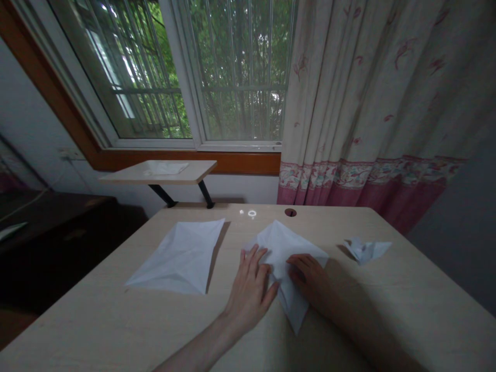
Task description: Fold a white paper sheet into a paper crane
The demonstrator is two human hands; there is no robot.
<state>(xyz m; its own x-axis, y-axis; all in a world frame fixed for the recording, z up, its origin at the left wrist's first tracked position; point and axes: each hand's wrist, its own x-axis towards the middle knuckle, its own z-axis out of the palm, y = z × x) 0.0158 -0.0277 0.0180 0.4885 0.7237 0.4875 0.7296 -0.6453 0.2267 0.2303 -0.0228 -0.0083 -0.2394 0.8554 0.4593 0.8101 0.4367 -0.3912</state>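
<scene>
A white sheet of paper [284, 240] lies on the table between my two hands, turned so that one corner points toward me. My left hand [251, 281] rests on its left side with the fingers stretched out and somewhat apart. On the right side, my right hand [308, 279] touches the sheet, its fingers bent and close together; its thumb and whatever may be under the fingertips are hidden. Off to the left sits a second white sheet [186, 256], creased and slightly raised at its edges. A folded white paper piece [366, 249] stands to the right.
The pale wooden table [96, 320] carries a small raised shelf [201, 170] on black legs at the back left, with white paper [166, 168] on it. A round cable hole [290, 212] is near the back edge. Behind hang a barred window and a curtain [349, 103].
</scene>
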